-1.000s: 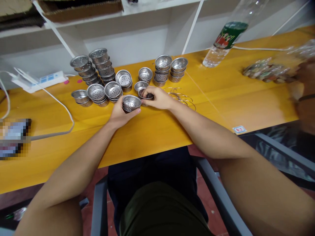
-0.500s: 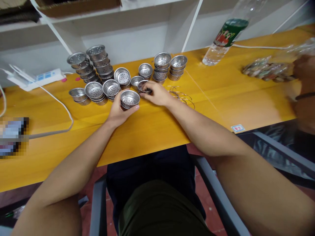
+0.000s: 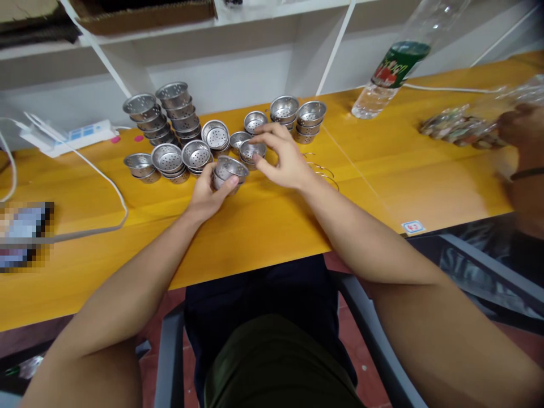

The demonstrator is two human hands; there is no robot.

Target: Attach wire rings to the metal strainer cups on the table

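Observation:
My left hand (image 3: 208,195) grips a small perforated steel cup (image 3: 228,170), tilted, just above the yellow table (image 3: 272,221). My right hand (image 3: 283,158) pinches another perforated steel cup (image 3: 252,151) between thumb and fingers, right beside the first. Behind them stand several stacks of the same cups (image 3: 172,116), some single ones (image 3: 255,120), and two short stacks (image 3: 297,116). Thin wire rings (image 3: 323,170) lie on the table right of my right hand.
A white power strip (image 3: 70,137) with a cable lies at the back left. A clear plastic bottle (image 3: 393,65) leans at the back right. Another person's hand (image 3: 522,133) is by a bag of small parts (image 3: 457,126). White shelving stands behind.
My right hand has lifted a cup off the table and moved it up beside the left hand's cup. The left hand tilted its cup. The view shifted slightly.

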